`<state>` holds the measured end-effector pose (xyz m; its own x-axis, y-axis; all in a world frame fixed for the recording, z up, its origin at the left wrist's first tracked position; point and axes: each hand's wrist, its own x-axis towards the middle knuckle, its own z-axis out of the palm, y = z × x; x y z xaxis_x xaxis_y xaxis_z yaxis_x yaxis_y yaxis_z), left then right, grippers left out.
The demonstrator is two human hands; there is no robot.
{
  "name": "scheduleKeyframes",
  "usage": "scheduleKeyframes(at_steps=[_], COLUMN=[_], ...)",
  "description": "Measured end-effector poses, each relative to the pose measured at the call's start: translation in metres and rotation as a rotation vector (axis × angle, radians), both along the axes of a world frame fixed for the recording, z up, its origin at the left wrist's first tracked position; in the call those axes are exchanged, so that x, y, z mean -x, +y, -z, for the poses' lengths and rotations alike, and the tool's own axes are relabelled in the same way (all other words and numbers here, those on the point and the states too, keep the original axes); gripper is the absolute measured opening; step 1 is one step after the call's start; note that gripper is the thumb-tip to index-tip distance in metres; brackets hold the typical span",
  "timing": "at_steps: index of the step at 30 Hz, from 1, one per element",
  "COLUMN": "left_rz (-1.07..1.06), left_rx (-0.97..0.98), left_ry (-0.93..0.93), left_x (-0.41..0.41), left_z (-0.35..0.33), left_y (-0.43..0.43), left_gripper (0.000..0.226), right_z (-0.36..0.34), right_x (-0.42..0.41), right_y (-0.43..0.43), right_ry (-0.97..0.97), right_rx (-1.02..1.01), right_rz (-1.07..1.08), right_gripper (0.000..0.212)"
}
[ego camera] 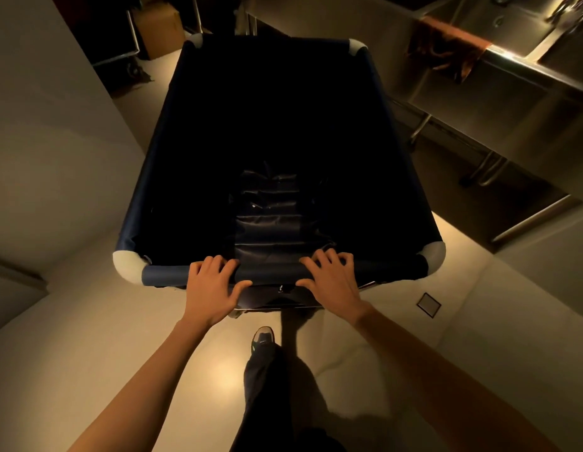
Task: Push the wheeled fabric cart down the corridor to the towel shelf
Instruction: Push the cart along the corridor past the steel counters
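Mid-push: the left hand (212, 285) and right hand (332, 278) both clasp the near rail (270, 275) of the fabric cart (172, 151). Next, steer straight past the steel sink (499, 63) on the right.

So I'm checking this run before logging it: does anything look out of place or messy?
Mostly fine: both hands, left and right, rest on the near rail of the cart. One oddity: a brownish cloth hangs crumpled over the edge of the steel counter on the right.
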<state>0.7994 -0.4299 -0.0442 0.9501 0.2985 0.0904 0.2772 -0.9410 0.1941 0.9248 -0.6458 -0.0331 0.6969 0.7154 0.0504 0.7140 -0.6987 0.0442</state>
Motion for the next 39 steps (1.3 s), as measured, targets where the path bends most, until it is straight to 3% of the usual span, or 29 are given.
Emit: scheduleKeyframes(at_steps=[13, 19, 28, 32, 39], left_rz=[-0.003, 0.001, -0.031, -0.068, -0.159], left_rx=[0.028, 0.009, -0.006, -0.039, -0.011], left_ry=[-0.011, -0.019, 0.005, 0.013, 0.020], left_x=[-0.170, -0.225, -0.265, -0.261, -0.255], left_z=[-0.009, -0.008, -0.012, -0.012, -0.016], left_y=[0.065, 0.100, 0.114, 0.099, 0.027], left_gripper=[0.055, 0.056, 0.044, 0.055, 0.061], right_z=[0.001, -0.002, -0.001, 0.000, -0.002], right_x=[-0.184, -0.239, -0.285, -0.304, -0.311], right_y=[0.062, 0.102, 0.117, 0.104, 0.048], right_ry=[-0.050, 0.016, -0.008, -0.047, -0.041], right_rx=[-0.143, -0.076, -0.065, -0.054, -0.110], right_rz=[-0.085, -0.056, -0.187, -0.410, -0.505], right_gripper=[0.046, 0.040, 0.053, 0.052, 0.045])
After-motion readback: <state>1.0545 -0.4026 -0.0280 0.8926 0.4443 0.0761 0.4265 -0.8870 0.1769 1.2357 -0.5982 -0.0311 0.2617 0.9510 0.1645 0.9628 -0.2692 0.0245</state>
